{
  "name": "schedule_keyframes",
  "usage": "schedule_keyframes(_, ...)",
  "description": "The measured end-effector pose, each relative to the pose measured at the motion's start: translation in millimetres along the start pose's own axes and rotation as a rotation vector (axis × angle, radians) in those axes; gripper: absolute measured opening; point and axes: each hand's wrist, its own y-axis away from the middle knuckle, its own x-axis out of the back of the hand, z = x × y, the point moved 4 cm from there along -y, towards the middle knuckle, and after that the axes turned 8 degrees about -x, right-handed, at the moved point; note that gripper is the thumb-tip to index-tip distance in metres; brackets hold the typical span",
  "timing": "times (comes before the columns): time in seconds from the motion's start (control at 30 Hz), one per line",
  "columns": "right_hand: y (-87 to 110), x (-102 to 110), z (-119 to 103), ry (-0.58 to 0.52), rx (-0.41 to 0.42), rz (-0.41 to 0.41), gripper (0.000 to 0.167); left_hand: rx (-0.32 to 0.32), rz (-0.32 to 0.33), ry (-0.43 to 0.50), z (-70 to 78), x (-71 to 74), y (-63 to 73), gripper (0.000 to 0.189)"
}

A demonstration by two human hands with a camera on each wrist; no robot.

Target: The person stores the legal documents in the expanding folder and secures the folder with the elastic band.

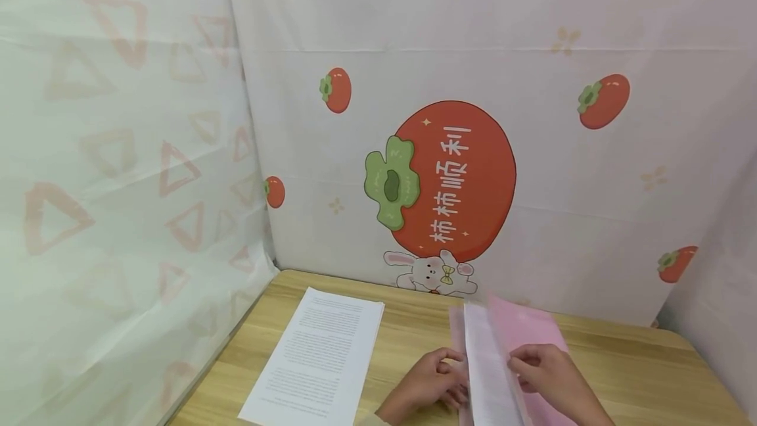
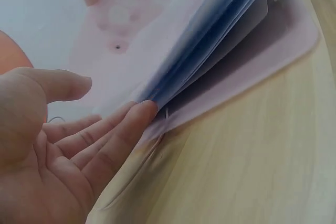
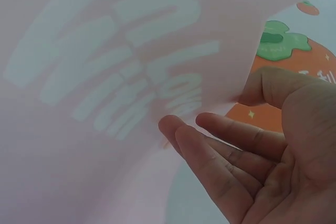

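A pink folder (image 1: 526,321) with clear sleeves lies partly opened on the table, its pages standing up in a fan. My right hand (image 1: 550,373) pinches the edge of the pink cover; in the right wrist view the thumb sits behind the cover (image 3: 131,171), which has pale lettering. At the folder's left side is my left hand (image 1: 428,380). Its fingers reach along the edges of the sleeves (image 2: 210,40) in the left wrist view, fingertips touching them, with the thumb held apart.
A printed paper sheet or stack (image 1: 319,354) lies to the left on the wooden table (image 1: 408,311). Behind the table hangs a white cloth (image 1: 532,235) with persimmon prints, and another cloth (image 1: 136,229) with triangles closes off the left side.
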Motion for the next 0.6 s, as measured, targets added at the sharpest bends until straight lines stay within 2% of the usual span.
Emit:
schedule_keyframes(0.27, 0.1, -5.3, 2.9, -0.001, 0.035, -0.054, 0.024, -0.023, 0.023, -0.236, 17.8, 30.5, 23.3, 0.02)
schedule_keyframes(0.43, 0.1, -8.7, 3.1, 0.014, 0.053, -0.06, 0.022, -0.097, 0.027, -0.409, 25.1, 52.5, 34.0, 0.021)
schedule_keyframes(0.6, -0.7, -15.6, 1.0, 0.041, 0.043, -0.047, 0.021, -0.157, 0.074, -0.571, 36.1, 76.1, 47.3, 0.02)
